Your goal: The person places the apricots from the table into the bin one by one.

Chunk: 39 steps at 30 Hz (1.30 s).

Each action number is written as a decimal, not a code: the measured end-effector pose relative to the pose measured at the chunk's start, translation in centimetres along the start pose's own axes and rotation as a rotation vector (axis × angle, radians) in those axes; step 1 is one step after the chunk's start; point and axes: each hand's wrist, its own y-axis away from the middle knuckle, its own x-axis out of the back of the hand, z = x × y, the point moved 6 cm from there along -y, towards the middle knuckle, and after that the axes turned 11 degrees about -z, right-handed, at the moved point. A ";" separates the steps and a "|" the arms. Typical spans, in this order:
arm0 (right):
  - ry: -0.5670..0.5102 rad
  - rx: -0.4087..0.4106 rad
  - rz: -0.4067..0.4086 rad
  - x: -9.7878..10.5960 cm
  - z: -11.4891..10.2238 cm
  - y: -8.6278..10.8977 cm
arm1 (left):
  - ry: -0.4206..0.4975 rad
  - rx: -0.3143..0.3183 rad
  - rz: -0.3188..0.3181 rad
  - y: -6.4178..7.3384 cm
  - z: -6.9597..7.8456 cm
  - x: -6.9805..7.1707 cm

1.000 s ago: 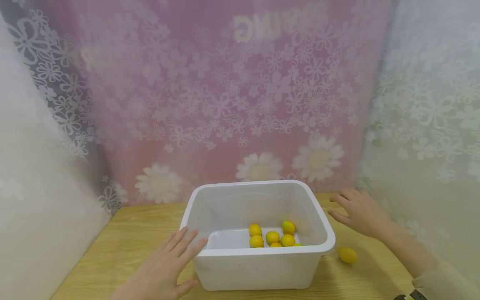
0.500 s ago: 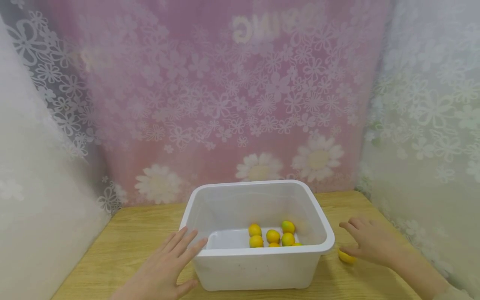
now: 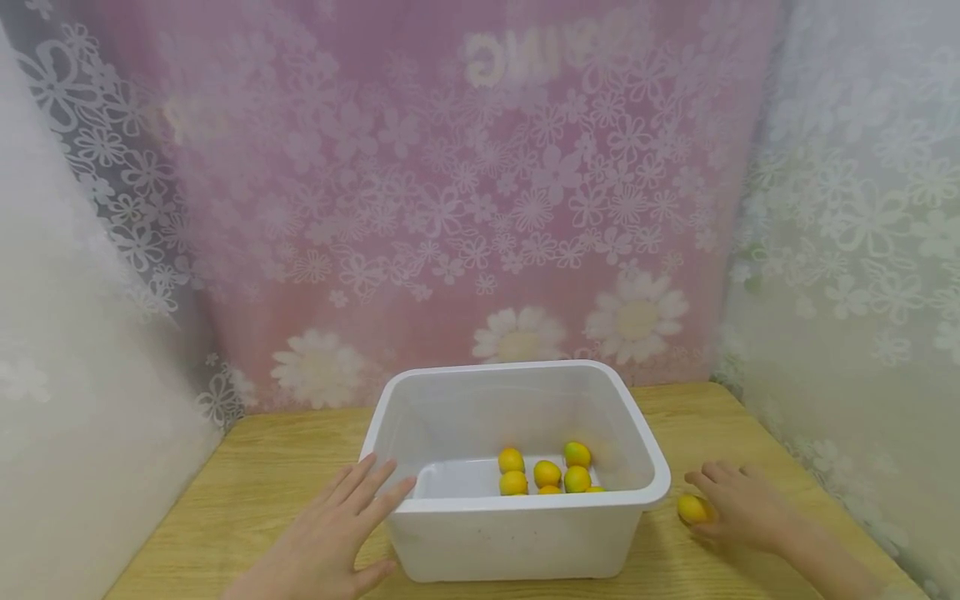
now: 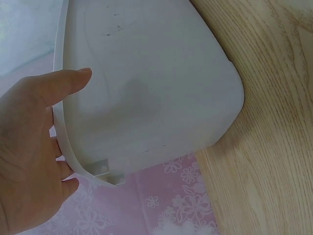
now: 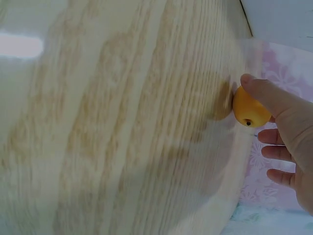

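A white plastic tub (image 3: 510,542) stands on the wooden table, with several small yellow-orange fruits (image 3: 513,482) inside, mostly on its right side. My left hand (image 3: 318,533) lies with spread, straight fingers over the tub's near left corner; in the left wrist view its thumb (image 4: 68,85) stretches across the outer wall below the rim. To the right of the tub, my right hand (image 3: 746,508) pinches a single oval yellow fruit (image 3: 692,508) low at the table. The right wrist view shows the thumb on that fruit (image 5: 249,108) and the other fingers loosely bent beside it.
The light wooden table (image 3: 225,492) extends on both sides of the tub. A pink flowered curtain (image 3: 450,208) hangs behind it, and pale flowered sheets (image 3: 847,250) close off the sides. The tub's raised rim (image 3: 517,503) hides some fruit near its front wall.
My right hand has come down and toward me from above the table to the loose fruit and now pinches it. My left hand and the tub keep their place.
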 end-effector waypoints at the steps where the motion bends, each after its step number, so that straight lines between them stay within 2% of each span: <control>1: -0.002 0.004 -0.002 -0.1 -0.1 0.0 | 0.002 -0.001 0.002 0.0 0.0 0.0; 9: -0.025 0.023 -0.021 -0.5 -0.2 -0.1 | 0.006 -0.009 0.016 0.0 0.0 0.1; 16: -0.055 0.024 0.016 0.2 -0.2 -0.3 | 0.008 -0.020 0.025 0.0 0.0 0.2; 32: -0.014 0.121 0.217 6.2 0.8 -1.6 | 0.014 -0.027 0.032 0.0 0.1 0.3; 35: -0.008 0.124 0.226 7.3 1.0 -1.9 | 0.006 -0.030 0.042 0.1 0.1 0.3; 39: -0.020 0.103 0.192 8.5 1.1 -2.3 | 0.005 -0.024 0.037 0.1 0.1 0.2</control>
